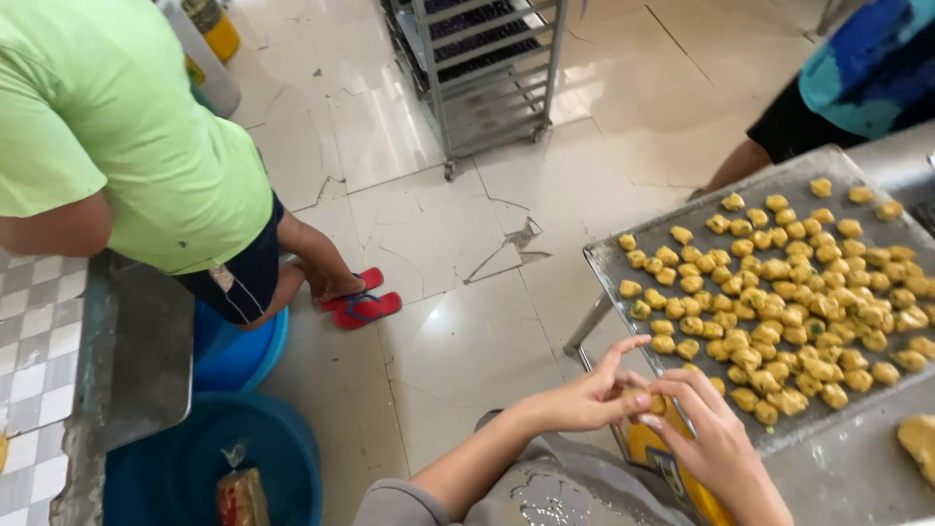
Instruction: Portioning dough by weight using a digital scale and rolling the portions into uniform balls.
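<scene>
Down at about five o'clock, the person's left hand point(589, 394) and right hand point(706, 429) meet just off the near edge of the metal baking tray point(609, 255). Between them sits a small dough piece point(651, 402), yellowish and rounded, pinched by the fingertips of both hands; the left thumb and forefinger close on it while the other left fingers stick out loosely, and the right fingers curl over it from the other side.

The piece looks soft and light, the kind of thing that dents or smears under pressure, so I judge it wants a gentle hold at its sides with the fingertips alone, not a squeeze in the palm. It may be a little greasy, though I cannot be sure.

The tray, out at three o'clock, is crowded with many similar shaped pieces point(779, 292), some touching. A larger dough lump point(918, 440) lies at the far right on the steel table. At ten o'clock a person in a green shirt point(117, 107) stands beside blue tubs point(243, 438); a wheeled rack point(487, 68) stands at twelve.
</scene>
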